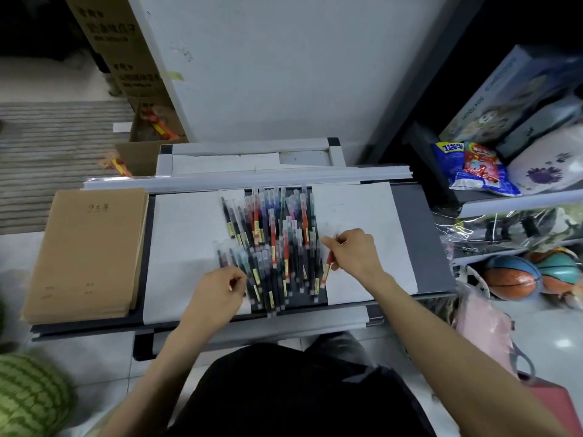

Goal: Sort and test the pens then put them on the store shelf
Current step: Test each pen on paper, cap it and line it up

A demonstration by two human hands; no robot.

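Observation:
A heap of several capped gel pens (274, 244) in black, red, blue and green lies in the middle of a dark tray-like surface (432, 241), between two white paper sheets. My right hand (355, 252) is at the heap's right edge and pinches a red pen (329, 261) that points down toward me. My left hand (220, 290) rests at the heap's lower left with its fingers curled among the dark pens; blur hides whether it holds one. The right sheet (362, 209) carries faint scribbles.
A stack of brown notebooks (88, 250) lies on the left. Store shelves on the right hold snack bags (473, 168), boxes and balls (512, 277). Cardboard boxes (126, 58) stand at the back left, a striped green ball (28, 395) at the lower left.

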